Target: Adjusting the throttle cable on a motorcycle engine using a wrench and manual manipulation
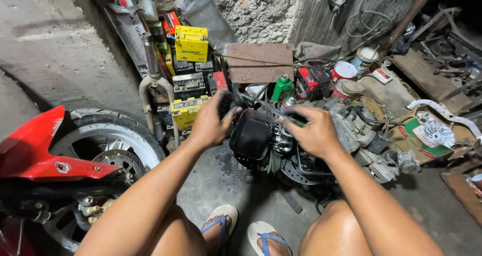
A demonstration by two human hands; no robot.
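My left hand [213,120] grips the upper left edge of a black boxy engine part [251,135] that sits on the floor in front of my knees. On the right side of that part, my right hand [309,130] is closed around a green-handled tool [296,119], its tip at the metal carburettor-like assembly [282,143]. Black hoses and a disc [296,171] lie under the assembly. Both of my forearms reach forward from my bare knees, and my feet in blue-strapped sandals [221,226] rest on the concrete.
A motorcycle front wheel [108,145] with a red fender [40,150] stands at the left. Yellow and black batteries [191,45] are stacked against the wall, beside a fork tube [150,60]. A green bottle [282,87], cans [344,71], an engine block [361,135] and a cardboard box [416,140] crowd the right.
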